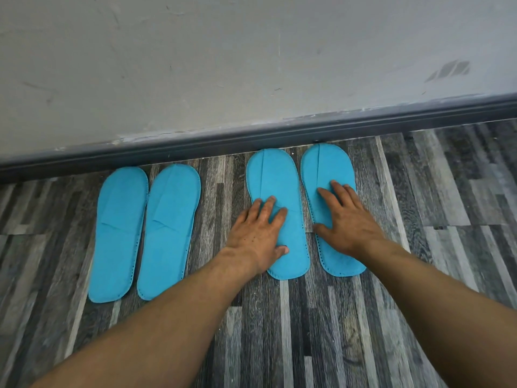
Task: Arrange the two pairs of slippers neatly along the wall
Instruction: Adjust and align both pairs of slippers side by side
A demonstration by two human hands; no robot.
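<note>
Two pairs of flat blue slippers lie on the floor with their toes at the dark baseboard (251, 137). The left pair, slipper (117, 236) and slipper (169, 233), lies side by side and untouched. My left hand (257, 233) rests flat, fingers spread, on the third slipper (275, 177). Lying flat on the fourth slipper (326, 166) is my right hand (347, 219), its fingers also apart. Neither hand grips a slipper. A narrow gap separates the right pair.
A grey scuffed wall (251, 57) rises behind the baseboard. The floor (279, 331) is grey wood-pattern planks, bare to the right of the slippers and in front of them. A wider gap of floor separates the two pairs.
</note>
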